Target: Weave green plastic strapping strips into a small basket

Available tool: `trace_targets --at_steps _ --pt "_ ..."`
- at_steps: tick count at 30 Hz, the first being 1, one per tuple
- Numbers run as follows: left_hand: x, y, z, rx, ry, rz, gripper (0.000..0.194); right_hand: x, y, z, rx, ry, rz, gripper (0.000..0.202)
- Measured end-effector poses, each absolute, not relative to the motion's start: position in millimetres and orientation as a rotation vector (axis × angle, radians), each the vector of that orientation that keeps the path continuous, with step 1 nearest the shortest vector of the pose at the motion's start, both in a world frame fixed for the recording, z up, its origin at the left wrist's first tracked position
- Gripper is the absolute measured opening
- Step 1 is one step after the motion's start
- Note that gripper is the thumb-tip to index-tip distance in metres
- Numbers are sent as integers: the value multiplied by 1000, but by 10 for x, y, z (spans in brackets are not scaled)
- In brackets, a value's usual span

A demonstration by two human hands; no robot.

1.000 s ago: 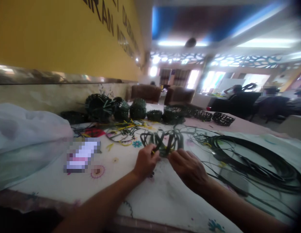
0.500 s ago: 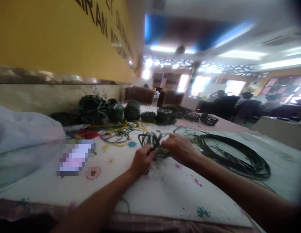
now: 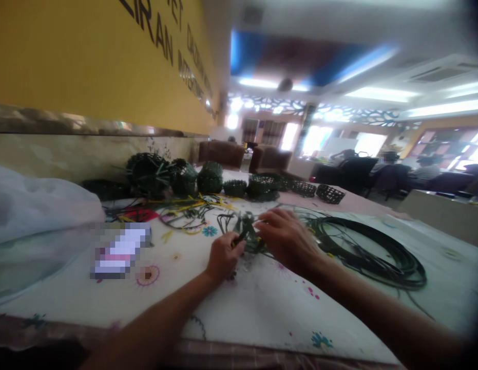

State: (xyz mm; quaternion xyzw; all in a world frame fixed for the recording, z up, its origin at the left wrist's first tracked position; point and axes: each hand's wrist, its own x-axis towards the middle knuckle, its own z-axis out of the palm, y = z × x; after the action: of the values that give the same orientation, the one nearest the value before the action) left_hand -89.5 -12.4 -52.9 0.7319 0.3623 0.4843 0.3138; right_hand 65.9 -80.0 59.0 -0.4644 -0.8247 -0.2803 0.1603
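My left hand pinches a bundle of dark green strips above the middle of the table, the thumb pressed along its near side. The strips bend into loops that stand up over the fingers. Right beside them is my right hand, blurred by motion, its fingers bent loosely and spread a little towards the strips. Whether it touches a strip cannot be made out. More thin strips lie under and behind both hands.
A coil of dark strip lies at right. Woven green baskets line the back. Yellow and green strips lie at left, near a pixelated object and a white plastic bag. People sit far back at right.
The fingers of my right hand have loosened from a closed fist and spread beside the strips. My left hand keeps its hold, while the looped strips have shifted slightly.
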Motion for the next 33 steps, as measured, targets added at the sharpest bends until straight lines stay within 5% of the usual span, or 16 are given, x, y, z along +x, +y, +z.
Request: trace_targets --at_steps 4,11,17,22,33 --pt "-886 -112 -541 1928 998 1292 19 684 -1027 401 -1486 -2190 -745 34" --pt "-871 -117 -561 1961 1045 1313 19 797 -1077 114 -2154 -2120 -251 16" --pt "-846 -154 -563 2030 1027 1258 16 949 -980 421 -1869 -2013 124 17" --pt "-824 -171 -559 2018 999 1247 14 967 -817 537 -1805 -1902 104 22" --pt "-862 -154 -573 2051 972 1231 13 969 -867 730 -1494 -1716 1139 39"
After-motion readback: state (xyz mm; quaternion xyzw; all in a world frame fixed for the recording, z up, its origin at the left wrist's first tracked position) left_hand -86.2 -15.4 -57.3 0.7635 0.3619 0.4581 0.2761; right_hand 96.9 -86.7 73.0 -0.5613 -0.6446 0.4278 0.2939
